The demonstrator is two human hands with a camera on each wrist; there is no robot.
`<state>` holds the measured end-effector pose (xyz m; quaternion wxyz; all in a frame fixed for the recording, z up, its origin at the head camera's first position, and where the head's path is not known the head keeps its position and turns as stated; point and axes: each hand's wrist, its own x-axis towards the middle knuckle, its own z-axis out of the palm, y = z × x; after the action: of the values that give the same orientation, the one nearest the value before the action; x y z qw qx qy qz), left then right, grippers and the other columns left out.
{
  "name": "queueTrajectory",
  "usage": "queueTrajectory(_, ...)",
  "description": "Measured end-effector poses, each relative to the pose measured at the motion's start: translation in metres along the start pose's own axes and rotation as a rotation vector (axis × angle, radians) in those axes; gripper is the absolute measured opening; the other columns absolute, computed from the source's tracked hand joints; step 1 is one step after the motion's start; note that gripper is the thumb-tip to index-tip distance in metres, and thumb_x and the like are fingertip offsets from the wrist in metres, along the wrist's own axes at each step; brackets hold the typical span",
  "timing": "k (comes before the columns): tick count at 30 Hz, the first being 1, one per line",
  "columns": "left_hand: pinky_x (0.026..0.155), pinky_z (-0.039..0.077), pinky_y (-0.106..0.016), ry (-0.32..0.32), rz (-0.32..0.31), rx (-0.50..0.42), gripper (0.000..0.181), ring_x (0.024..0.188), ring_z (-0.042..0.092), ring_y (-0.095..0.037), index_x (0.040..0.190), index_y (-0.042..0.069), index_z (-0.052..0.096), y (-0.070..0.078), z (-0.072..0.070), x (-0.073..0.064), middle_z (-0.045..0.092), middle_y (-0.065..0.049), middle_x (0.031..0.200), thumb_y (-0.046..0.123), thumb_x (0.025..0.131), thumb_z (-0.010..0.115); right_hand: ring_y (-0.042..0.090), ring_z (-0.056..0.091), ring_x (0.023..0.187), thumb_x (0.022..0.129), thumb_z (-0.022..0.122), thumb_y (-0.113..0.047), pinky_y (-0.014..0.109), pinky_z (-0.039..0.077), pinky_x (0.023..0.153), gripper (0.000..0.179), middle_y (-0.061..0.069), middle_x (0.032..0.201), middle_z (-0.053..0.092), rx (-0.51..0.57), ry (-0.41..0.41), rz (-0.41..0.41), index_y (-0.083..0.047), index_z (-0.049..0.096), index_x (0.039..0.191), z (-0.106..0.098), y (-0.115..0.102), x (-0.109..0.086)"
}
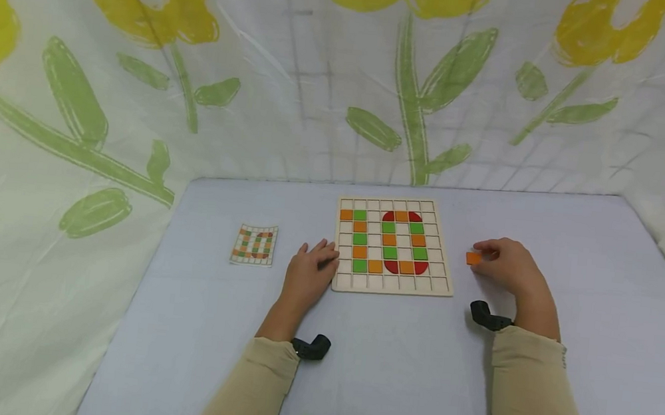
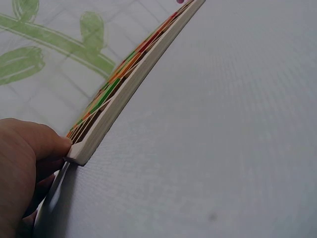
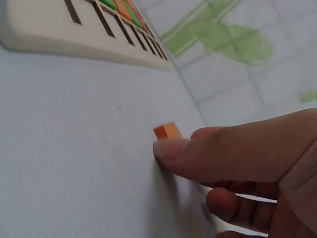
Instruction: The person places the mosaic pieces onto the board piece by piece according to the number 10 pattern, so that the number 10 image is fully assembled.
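A wooden grid board lies flat, with orange and green square tiles and red rounded corner tiles set in some cells. My left hand rests against the board's left edge, fingers fairly extended. Its thumb touches a corner of the board in the left wrist view; the other fingers are partly hidden. To the right of the board, my right hand pinches an orange square tile between thumb and fingers. In the right wrist view this orange tile sticks out past the thumb tip, just over the table.
A small pattern card with a printed grid of coloured squares lies left of the board. The pale table ends at the back against a hanging cloth with yellow flowers. Black wrist cameras sit on both wrists.
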<state>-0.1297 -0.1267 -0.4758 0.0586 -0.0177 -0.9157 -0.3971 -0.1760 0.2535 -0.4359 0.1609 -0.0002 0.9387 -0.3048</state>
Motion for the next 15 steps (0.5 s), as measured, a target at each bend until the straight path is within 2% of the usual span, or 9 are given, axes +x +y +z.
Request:
queueTrajectory(5, 0.124, 0.021, -0.041, -0.005, -0.001, -0.001, 0.022, 0.134, 0.051, -0.015, 0.111, 0.012, 0.075, 0.001, -0.001, 0.000, 0.065, 0.000, 0.131, 0.021, 0.093, 0.067, 0.036, 0.050, 0.107, 0.088, 0.069, -0.034, 0.049, 0.047, 0.087, 0.051, 0.023, 0.122, 0.055, -0.019, 0.009, 0.007, -0.003, 0.063, 0.127, 0.000, 0.003, 0.001)
queueTrajectory(10, 0.124, 0.021, -0.040, -0.009, -0.005, 0.005, 0.022, 0.134, 0.051, -0.015, 0.112, 0.012, 0.075, 0.000, -0.001, 0.000, 0.065, 0.000, 0.131, 0.022, 0.094, 0.067, 0.031, 0.052, 0.098, 0.087, 0.071, -0.040, 0.037, 0.044, 0.077, 0.051, 0.019, 0.111, 0.059, -0.021, 0.063, -0.015, -0.002, 0.066, 0.121, 0.004, 0.004, 0.003)
queueTrajectory(15, 0.124, 0.021, -0.041, -0.005, -0.005, 0.011, 0.022, 0.134, 0.051, -0.015, 0.113, 0.012, 0.075, 0.000, 0.000, 0.000, 0.065, 0.000, 0.130, 0.021, 0.093, 0.067, 0.029, 0.050, 0.093, 0.086, 0.072, -0.042, 0.032, 0.041, 0.069, 0.051, 0.016, 0.105, 0.059, 0.003, 0.084, -0.007, -0.002, 0.068, 0.118, 0.008, -0.010, 0.003)
